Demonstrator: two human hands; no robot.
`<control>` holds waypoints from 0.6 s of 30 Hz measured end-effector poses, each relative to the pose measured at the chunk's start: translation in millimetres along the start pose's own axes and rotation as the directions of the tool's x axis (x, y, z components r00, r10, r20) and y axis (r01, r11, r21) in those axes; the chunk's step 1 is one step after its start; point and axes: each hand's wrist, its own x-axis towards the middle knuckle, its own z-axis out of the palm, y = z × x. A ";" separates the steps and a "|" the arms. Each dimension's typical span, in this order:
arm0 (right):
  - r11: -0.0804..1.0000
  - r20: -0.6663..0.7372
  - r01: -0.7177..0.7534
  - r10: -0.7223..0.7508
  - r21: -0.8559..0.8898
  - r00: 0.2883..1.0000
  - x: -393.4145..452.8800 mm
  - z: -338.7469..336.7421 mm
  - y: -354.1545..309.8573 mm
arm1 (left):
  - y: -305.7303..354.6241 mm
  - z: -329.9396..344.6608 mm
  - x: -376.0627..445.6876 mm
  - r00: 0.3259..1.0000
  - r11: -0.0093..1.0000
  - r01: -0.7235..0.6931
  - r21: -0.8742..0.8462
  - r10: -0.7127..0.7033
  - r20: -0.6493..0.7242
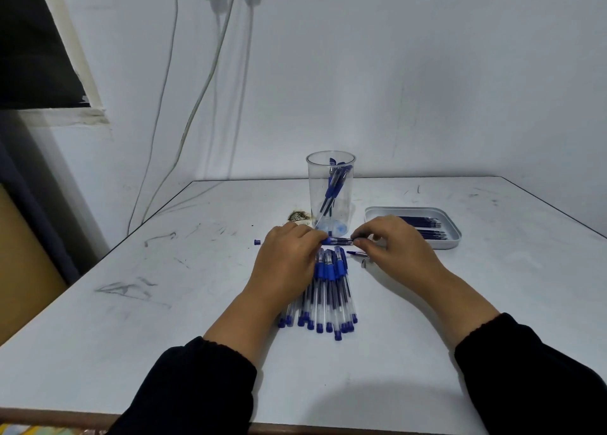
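Most of the lower frame is a scuffed white table [164, 270], and at its centre lies a fanned heap of clear-barrelled blue pens [328, 296], its left edge hidden under the left wrist. Above the heap in the picture stands a tall clear plastic cup [331, 184] with a few blue pens leaning inside. To its right is a shallow white tray [455, 234] of dark refills. The left hand [289, 254] and right hand [394, 244] meet just below the cup, each with curled fingertips pinching one end of a single blue pen [338, 241] held level above the heap. I'd say a pen is being screwed together or pulled apart, though I can't tell which. A loose blue refill [356, 254] and a small metal tip [363, 264] lie by the right hand, and a tiny blue end plug [257, 242] sits left of centre. The next move likely calls for a steady counter-twist, keeping both halves in line.
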 end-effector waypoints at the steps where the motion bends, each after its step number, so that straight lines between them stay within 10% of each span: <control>1: 1.000 -0.012 -0.020 0.020 0.013 1.000 0.6 -1.2 2.0 | -0.9 0.6 0.0 1.000 0.999 0.024 0.020 -0.024 -0.010; 18: 0.972 -0.217 -0.225 0.207 -0.062 0.954 20.0 3.9 38.3 | -11.7 -2.6 5.2 0.950 0.935 0.310 0.171 -0.297 -0.097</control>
